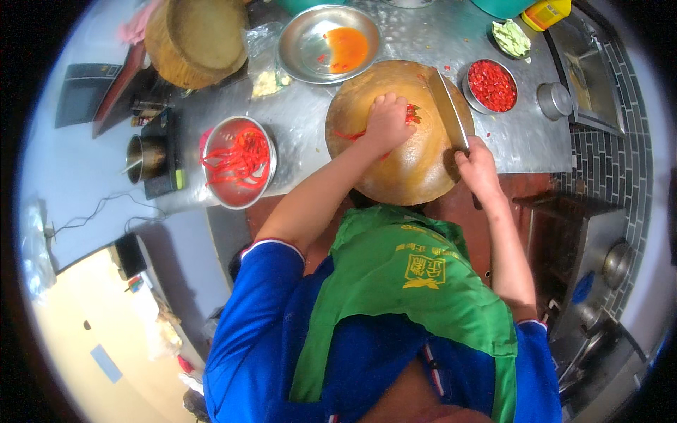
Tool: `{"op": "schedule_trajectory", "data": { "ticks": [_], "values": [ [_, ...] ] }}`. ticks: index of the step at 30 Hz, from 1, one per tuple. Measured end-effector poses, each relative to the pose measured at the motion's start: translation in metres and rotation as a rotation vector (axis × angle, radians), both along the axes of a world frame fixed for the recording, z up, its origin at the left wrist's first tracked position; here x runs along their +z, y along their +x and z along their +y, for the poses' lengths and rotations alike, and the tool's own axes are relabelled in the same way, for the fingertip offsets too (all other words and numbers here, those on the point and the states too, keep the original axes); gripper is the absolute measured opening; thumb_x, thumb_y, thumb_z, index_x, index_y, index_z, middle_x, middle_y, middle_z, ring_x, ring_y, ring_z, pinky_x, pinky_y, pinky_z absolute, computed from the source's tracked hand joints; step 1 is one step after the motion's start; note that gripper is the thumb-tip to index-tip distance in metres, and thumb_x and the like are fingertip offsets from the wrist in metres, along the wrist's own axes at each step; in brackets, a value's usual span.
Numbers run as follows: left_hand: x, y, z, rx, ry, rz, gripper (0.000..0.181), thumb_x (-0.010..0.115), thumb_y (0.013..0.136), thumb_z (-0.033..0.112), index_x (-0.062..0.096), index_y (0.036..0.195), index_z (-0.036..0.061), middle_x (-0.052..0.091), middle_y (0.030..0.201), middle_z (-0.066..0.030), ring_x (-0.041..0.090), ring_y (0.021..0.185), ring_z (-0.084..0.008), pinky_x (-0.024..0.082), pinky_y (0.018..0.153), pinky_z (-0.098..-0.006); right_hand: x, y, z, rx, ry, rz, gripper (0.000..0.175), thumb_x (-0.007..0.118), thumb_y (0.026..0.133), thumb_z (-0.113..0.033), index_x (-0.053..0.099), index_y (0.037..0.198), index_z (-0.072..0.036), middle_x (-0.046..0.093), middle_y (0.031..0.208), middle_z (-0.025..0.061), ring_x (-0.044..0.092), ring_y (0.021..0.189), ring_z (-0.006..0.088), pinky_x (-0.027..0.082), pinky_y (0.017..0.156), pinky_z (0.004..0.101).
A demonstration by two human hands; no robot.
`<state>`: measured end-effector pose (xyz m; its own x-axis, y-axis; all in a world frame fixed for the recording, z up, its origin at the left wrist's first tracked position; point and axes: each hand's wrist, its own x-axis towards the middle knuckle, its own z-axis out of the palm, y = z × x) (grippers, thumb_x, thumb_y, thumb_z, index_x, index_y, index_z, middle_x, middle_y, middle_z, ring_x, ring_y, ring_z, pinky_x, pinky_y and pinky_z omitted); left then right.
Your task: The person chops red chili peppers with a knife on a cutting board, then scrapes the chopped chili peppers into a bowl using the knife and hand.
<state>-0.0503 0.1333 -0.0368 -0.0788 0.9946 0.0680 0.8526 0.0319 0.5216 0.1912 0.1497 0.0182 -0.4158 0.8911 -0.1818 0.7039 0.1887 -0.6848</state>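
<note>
On a round wooden chopping block (391, 182), my left hand (390, 122) is closed over a bunch of red chili peppers (412, 113). Their ends stick out on both sides of the hand, and the rest is hidden beneath it. My right hand (477, 164) grips the handle of a cleaver (447, 103). The blade lies over the right part of the block, apart from the peppers. To the left stands a steel bowl (227, 194) of long red chili peppers (246, 153). Right of the block, another steel bowl (470, 100) holds chopped red chili (492, 86).
A wide steel basin (296, 58) with orange liquid sits behind the block. Beside it lies a plastic bag of pale pieces (271, 83). A second chopping block (209, 42) leans at the back left. A lidded metal pot (554, 100) and a dish of sliced greens (512, 38) are at the right.
</note>
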Motion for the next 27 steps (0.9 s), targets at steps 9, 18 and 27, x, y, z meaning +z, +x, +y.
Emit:
{"op": "schedule_trajectory", "data": {
  "ticks": [9, 18, 27],
  "values": [
    [-0.005, -0.016, -0.010, 0.003, 0.112, -0.209, 0.028, 0.074, 0.080, 0.020, 0.061, 0.097, 0.0020, 0.059, 0.099, -0.0179, 0.056, 0.098, -0.0370, 0.047, 0.086, -0.0455, 0.009, -0.018, -0.015, 0.086, -0.009, -0.006, 0.037, 0.058, 0.087, -0.009, 0.058, 0.121, 0.006, 0.059, 0.118, 0.0313, 0.057, 0.112, 0.0464, 0.045, 0.099, 0.0471],
    [-0.013, -0.011, -0.016, 0.018, 0.134, -0.073, 0.017, 0.069, 0.083, 0.019, 0.063, 0.087, 0.0037, 0.057, 0.094, -0.0154, 0.057, 0.094, -0.0341, 0.048, 0.083, -0.0454, 0.034, -0.032, -0.024, 0.105, 0.081, -0.015, 0.034, 0.060, 0.088, -0.008, 0.056, 0.119, 0.007, 0.059, 0.113, 0.0295, 0.058, 0.106, 0.0467, 0.048, 0.094, 0.0493],
    [-0.007, -0.011, -0.015, -0.012, 0.102, -0.094, 0.015, 0.069, 0.082, 0.016, 0.062, 0.084, 0.0031, 0.056, 0.091, -0.0152, 0.057, 0.093, -0.0353, 0.048, 0.081, -0.0460, 0.030, -0.043, -0.027, 0.177, 0.057, -0.088, 0.028, 0.060, 0.089, -0.007, 0.053, 0.113, 0.004, 0.058, 0.112, 0.0292, 0.058, 0.104, 0.0477, 0.048, 0.088, 0.0515]
  ]
}}
